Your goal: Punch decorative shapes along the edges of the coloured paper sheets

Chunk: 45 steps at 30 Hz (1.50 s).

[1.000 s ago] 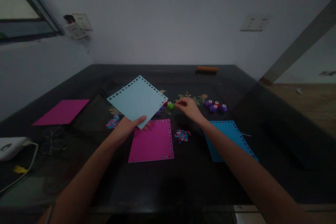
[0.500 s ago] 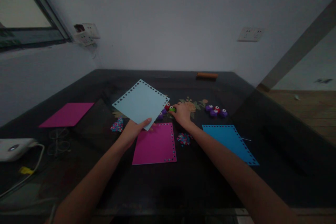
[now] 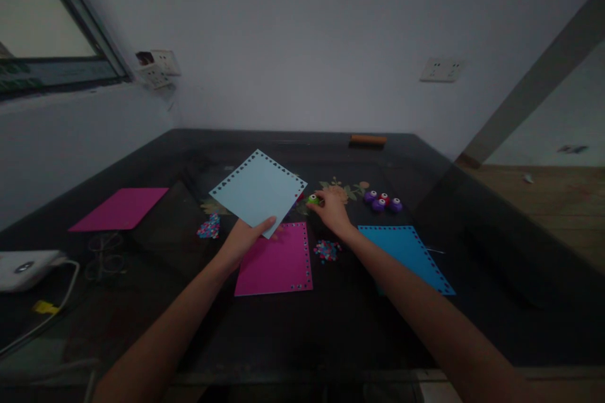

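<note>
My left hand (image 3: 250, 239) grips the near corner of a pale blue sheet (image 3: 259, 190), thumb on top. Dark shapes line its two far edges. Fingers of my right hand (image 3: 329, 206) close on a small green ball-like piece (image 3: 313, 199) with a white top, just right of the sheet. Beneath my left hand lies a pink sheet (image 3: 274, 264) with small shapes along its right side. Small coloured pieces (image 3: 327, 250) are heaped to its right, and another heap (image 3: 209, 227) lies to its left.
Purple and red ball pieces (image 3: 382, 201) sit at the right, behind a blue sheet (image 3: 406, 252). A second pink sheet (image 3: 120, 209) and a white device (image 3: 28, 267) with a cable are at the left. A brown roll (image 3: 368, 140) rests near the wall.
My right hand has shifted slightly with the green piece, which now shows more clearly between the fingers. The pale blue sheet, still in my left hand, covers more of the ball pieces behind it.
</note>
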Each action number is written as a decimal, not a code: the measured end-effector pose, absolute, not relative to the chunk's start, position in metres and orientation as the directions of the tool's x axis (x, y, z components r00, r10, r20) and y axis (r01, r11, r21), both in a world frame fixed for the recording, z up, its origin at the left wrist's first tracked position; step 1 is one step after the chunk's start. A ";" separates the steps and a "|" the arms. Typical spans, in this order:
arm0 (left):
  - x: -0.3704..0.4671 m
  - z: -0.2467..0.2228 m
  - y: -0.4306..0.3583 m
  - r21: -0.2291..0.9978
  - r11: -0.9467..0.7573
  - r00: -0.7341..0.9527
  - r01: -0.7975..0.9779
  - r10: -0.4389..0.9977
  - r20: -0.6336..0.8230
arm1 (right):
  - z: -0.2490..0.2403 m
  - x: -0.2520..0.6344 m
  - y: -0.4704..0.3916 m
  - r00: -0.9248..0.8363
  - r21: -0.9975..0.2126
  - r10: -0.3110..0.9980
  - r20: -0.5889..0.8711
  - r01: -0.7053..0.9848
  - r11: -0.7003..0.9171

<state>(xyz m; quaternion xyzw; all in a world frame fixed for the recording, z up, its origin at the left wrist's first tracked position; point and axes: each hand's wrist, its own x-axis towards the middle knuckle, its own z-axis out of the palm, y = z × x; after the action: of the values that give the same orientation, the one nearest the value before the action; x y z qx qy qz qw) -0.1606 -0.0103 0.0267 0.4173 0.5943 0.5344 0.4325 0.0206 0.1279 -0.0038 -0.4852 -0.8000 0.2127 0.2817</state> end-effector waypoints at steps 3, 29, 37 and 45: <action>-0.153 0.025 -0.009 0.993 0.074 -0.281 0.094 0.959 -0.045 | 0.001 0.030 0.115 -0.368 -0.730 0.903 0.224 0.550 0.405; -0.101 0.021 -0.015 0.943 0.165 -0.056 0.289 0.986 -0.156 | 0.016 0.093 0.034 -0.480 -0.857 0.821 -0.309 -0.234 -0.459; -0.100 0.018 -0.015 0.892 0.193 -0.205 0.408 0.972 -0.116 | 0.014 0.091 0.032 -0.451 -0.837 0.818 -0.358 -0.234 -0.495; -0.098 0.020 -0.015 0.881 0.146 -0.189 0.450 0.980 -0.066 | 0.013 0.089 0.029 -0.454 -0.854 0.825 -0.337 -0.221 -0.471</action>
<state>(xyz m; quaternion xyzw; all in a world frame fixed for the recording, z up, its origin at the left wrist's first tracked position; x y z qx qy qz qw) -0.0982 -0.0149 0.0199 0.5324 0.6713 0.3791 0.3496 0.0887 0.0285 0.0131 -0.3939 -0.3830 0.7618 0.3432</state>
